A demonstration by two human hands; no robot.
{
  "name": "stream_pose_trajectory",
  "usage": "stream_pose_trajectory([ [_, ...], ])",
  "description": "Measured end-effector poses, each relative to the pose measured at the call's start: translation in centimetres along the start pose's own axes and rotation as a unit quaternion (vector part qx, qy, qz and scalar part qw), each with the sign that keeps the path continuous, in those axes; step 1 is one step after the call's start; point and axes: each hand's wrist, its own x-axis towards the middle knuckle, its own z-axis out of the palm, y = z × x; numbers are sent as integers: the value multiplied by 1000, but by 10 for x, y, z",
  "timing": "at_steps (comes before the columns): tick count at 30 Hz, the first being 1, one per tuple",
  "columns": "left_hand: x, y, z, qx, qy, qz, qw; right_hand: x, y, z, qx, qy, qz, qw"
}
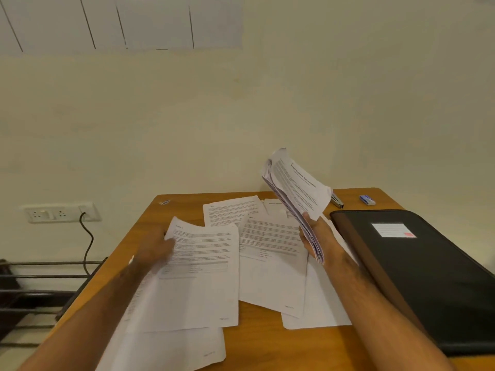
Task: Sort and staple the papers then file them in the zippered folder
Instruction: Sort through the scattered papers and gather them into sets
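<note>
Several printed sheets (270, 253) lie scattered over the wooden table (257, 341). My left hand (156, 249) holds the left edge of one loose sheet (203, 274), thumb on top of the page. My right hand (317, 236) grips a thick stack of papers (300, 188) by its lower edge and holds it tilted up above the table. A black zippered folder (417, 271) lies shut at the right, with a white label on its cover. The stapler (337, 200) lies at the far edge, partly behind the raised stack.
A small blue and white box (367, 200) sits near the far right corner. A wall socket (63, 212) with a black cable is on the left wall, above dark metal bars (40, 285). The table's left edge runs close to my left forearm.
</note>
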Motion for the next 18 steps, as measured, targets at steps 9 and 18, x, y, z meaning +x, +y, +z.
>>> stream_pose_trajectory([
  [9, 8, 94, 61, 154, -38, 149, 976, -1, 3, -16, 1, 28, 18, 999],
  [18, 23, 132, 116, 8, -120, 79, 990, -2, 10, -33, -25, 7, 35, 999],
])
